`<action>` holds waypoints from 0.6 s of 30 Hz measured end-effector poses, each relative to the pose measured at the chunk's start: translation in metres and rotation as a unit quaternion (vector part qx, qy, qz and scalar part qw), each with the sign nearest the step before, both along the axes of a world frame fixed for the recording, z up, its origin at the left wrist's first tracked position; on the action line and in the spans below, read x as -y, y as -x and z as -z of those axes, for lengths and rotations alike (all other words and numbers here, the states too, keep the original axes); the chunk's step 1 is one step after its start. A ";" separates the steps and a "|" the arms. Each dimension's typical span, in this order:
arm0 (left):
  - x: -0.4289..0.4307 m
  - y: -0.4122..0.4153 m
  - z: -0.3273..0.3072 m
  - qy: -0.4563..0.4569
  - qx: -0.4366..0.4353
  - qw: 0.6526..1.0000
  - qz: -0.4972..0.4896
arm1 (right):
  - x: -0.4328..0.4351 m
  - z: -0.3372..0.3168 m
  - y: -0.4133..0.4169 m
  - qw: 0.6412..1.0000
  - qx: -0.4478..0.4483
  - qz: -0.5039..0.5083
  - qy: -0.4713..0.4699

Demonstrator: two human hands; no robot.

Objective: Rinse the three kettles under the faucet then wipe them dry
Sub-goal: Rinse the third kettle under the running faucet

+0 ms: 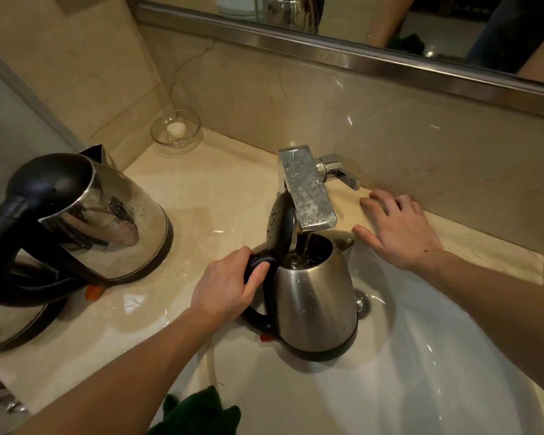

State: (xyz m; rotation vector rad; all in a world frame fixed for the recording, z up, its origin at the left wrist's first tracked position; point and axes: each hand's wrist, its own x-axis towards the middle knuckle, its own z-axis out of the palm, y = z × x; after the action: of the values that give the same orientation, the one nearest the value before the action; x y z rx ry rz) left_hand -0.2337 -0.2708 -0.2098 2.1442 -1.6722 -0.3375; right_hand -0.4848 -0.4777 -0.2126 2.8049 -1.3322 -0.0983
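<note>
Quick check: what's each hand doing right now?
Left hand: grips the kettle handle under the faucet.
Right hand: open, flat on the counter.

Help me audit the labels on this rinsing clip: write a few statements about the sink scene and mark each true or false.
1. Water runs from the faucet into the kettle held under it. True.
2. The right hand grips that kettle's handle. False: the left hand grips it, and the right hand rests flat on the counter beside the faucet.
3. The kettle's lid is closed. False: it is tipped up and open.
4. A second kettle sits on the counter left of the sink. True.
5. A green cloth lies at the near edge of the sink. True.
</note>
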 end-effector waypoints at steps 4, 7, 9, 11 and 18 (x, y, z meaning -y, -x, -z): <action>0.000 0.000 0.001 -0.005 -0.001 1.000 -0.001 | 0.000 0.000 0.000 1.000 0.002 0.000 -0.002; 0.000 -0.001 0.002 -0.006 0.001 1.000 -0.002 | 0.000 0.001 0.000 1.000 0.001 -0.001 -0.002; 0.000 -0.001 0.002 -0.003 0.002 1.000 -0.001 | 0.000 0.000 0.000 1.000 0.000 -0.001 -0.002; 0.000 -0.002 0.002 -0.005 0.001 1.000 -0.002 | 0.000 -0.001 0.000 1.000 -0.002 -0.001 -0.001; 0.000 -0.001 0.003 -0.009 0.000 1.000 -0.001 | 0.000 -0.002 0.000 1.000 -0.009 -0.003 0.000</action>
State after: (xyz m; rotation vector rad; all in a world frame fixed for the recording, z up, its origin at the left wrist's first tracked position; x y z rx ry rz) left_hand -0.2325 -0.2706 -0.2127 2.1585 -1.6738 -0.3543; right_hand -0.4849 -0.4778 -0.2109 2.8006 -1.3203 -0.1235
